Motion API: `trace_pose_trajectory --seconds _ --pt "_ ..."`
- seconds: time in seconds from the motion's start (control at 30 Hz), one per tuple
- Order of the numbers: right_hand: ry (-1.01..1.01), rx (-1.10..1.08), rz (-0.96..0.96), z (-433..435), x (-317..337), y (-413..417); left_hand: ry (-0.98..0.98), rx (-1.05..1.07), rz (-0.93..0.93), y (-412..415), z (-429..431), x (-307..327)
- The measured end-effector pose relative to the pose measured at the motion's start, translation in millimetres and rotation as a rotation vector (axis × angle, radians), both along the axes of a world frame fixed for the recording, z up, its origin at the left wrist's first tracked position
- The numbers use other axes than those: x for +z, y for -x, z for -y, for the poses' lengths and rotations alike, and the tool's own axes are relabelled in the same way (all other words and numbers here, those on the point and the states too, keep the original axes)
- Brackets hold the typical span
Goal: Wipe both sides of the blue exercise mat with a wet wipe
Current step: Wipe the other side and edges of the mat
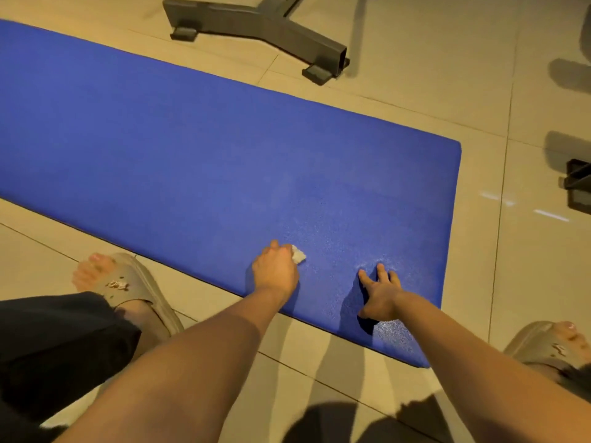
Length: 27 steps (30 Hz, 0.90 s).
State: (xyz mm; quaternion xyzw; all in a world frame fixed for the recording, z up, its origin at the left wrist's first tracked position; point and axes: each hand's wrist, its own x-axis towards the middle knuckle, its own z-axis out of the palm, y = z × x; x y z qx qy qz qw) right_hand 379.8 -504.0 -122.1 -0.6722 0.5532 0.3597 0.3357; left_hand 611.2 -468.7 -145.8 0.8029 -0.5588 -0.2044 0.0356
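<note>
One blue exercise mat (192, 148). One crumpled white wet wipe (299, 256). Two bare hands: the left hand (276, 268) and the right hand (380, 294). Two beige slide sandals, one per foot: the left sandal (140, 282) and the right sandal (537, 345). Two dark metal equipment bases: a T-shaped base (265, 30) at top, showing two flat end pads, and a second base (579, 183), cut off at the right edge.

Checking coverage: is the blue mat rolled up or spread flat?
Spread flat: the blue mat lies level on the tiled floor, right end unrolled; its left end is out of frame.
</note>
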Motion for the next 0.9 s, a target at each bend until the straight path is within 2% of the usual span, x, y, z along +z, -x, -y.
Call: trace_pose_trajectory --seconds 0.1,0.17,0.27,0.37,0.5,0.57,0.63,0.77,0.9 --pt "-0.012 -0.019 -0.012 1.6 2.1 -6.5 0.000 0.131 0.045 -50.5 16.8 -0.1" --pt "-0.021 -0.044 -0.002 2.7 3.3 -9.4 0.042 0.126 0.050 -65.8 25.6 -0.9" --pt "-0.006 -0.063 -0.002 0.6 -1.3 -8.7 0.095 0.061 -0.022 -50.7 30.6 -3.7" --pt "0.051 -0.109 0.026 -7.6 -6.2 -7.5 0.111 -0.009 -0.155 -2.5 28.7 -11.3" --pt "0.253 -0.275 0.145 -32.6 -12.5 -4.3 0.058 -0.267 -0.288 67.7 10.7 -10.7" --pt "0.399 -0.413 0.225 -46.6 -18.3 -5.0 0.029 -0.367 -0.284 75.4 8.6 -12.3" --pt "0.450 -0.466 0.224 -54.7 -22.0 -7.6 0.047 -0.378 -0.260 61.1 16.4 -15.2" --pt "0.400 -0.352 0.088 -57.6 -23.6 -22.1 0.100 -0.197 -0.173 -14.9 33.7 -19.2" --pt "0.362 -0.370 0.059 -53.1 -23.8 -36.5 0.104 0.058 -0.152 -81.1 46.1 -20.3"
